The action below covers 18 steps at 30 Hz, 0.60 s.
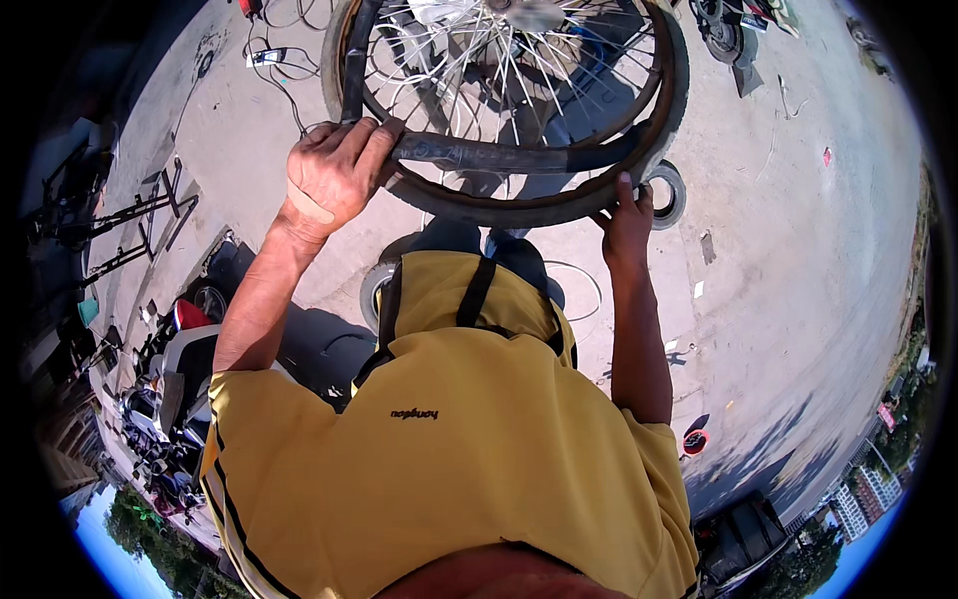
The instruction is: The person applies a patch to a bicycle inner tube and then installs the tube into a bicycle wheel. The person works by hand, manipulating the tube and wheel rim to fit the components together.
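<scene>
A spoked wheel [499, 85] with a black tire [499, 212] stands in front of me at the top of the view. A dark inner tube [489, 155] lies partly out of the tire, crossing its near side and running up the left. My left hand [344, 165], a tan patch at its wrist, is closed around the inner tube at the tire's near left. At the near right, my right hand [629, 220] holds the tire's outer edge, one fingertip lying on the sidewall. The palm sides of both hands are hidden.
On the right, a small tire [667, 196] lies behind my right hand. Parked motorcycles [185, 384] line the left, below a black metal frame [150, 215]. A cable with a white device [265, 58] lies at the upper left. A red container [696, 441] stands at the lower right.
</scene>
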Available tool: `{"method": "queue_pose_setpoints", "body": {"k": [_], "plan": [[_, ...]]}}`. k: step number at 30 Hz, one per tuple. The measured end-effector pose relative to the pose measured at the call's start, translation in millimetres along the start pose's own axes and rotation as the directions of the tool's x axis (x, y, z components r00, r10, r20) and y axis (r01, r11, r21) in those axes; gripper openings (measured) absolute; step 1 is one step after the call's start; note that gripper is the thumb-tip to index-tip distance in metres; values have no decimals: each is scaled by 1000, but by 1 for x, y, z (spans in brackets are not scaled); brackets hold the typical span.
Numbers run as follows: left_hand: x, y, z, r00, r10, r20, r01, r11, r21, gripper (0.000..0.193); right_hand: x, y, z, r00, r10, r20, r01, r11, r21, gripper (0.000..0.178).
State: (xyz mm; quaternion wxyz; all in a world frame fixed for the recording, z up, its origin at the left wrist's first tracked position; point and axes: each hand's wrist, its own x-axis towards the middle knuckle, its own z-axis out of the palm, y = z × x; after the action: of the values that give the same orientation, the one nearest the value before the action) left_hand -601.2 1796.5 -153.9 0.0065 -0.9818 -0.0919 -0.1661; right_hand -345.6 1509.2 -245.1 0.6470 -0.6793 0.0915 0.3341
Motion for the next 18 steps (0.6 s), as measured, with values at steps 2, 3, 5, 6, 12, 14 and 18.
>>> {"method": "queue_pose_setpoints", "body": {"k": [2, 3, 5, 6, 12, 14, 18], "plan": [[28, -5, 13, 996, 71, -61, -66, 994, 91, 41, 5, 4, 0, 998, -51, -43, 50, 999, -18, 59], [37, -4, 21, 997, 70, 34, -76, 976, 204, 43, 8, 7, -2, 993, -89, -78, 86, 996, -40, 59], [44, 1, 32, 920, -61, 387, -132, 883, 451, 52, 16, 13, -5, 984, -160, -74, 150, 981, -123, 90], [42, 3, 35, 835, -150, 529, -131, 880, 457, 54, 19, 16, -7, 977, -192, -89, 178, 974, -142, 80], [33, 62, 68, 789, 604, -110, -605, 734, -309, 53, 28, 15, -9, 956, -247, -158, 210, 953, -218, 64], [31, 92, 88, 828, 560, 27, -479, 732, -485, 47, 22, 7, -10, 967, -211, -142, 176, 958, -226, 72], [28, 128, 124, 935, 351, 56, -291, 846, -447, 43, 18, -7, -6, 961, -217, -169, 151, 929, -337, 70]]}}
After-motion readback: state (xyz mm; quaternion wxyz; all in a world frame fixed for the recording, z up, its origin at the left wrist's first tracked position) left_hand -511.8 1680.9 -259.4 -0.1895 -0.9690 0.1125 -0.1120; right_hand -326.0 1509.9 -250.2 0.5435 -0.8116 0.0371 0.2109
